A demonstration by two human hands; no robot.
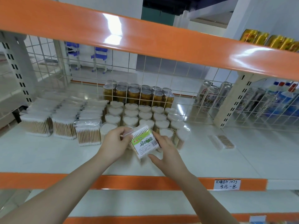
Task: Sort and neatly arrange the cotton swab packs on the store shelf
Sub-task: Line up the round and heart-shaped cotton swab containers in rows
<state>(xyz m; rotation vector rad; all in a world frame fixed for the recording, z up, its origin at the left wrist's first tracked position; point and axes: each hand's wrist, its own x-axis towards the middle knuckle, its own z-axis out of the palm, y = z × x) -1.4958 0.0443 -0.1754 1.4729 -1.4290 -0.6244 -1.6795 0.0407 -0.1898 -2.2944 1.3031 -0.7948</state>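
Note:
A flat bag of cotton swabs with a green and white label [144,142] is held above the white shelf [48,156], tilted. My left hand [115,141] grips its upper left edge and my right hand [165,147] holds its right side, thumb under the lower corner. On the left stand rows of bagged wooden swabs [64,117]. Several heart-lidded tubs of swabs [142,115] stand in rows behind the bag. One small swab pack [222,141] lies alone at the right.
Behind a wire grid [161,75] stand gold cans [137,94], with silver cans [210,96] further right. An orange beam [145,34] crosses overhead and an orange front rail [129,181] carries a handwritten price tag [226,184]. A slotted upright [233,101] stands at the right.

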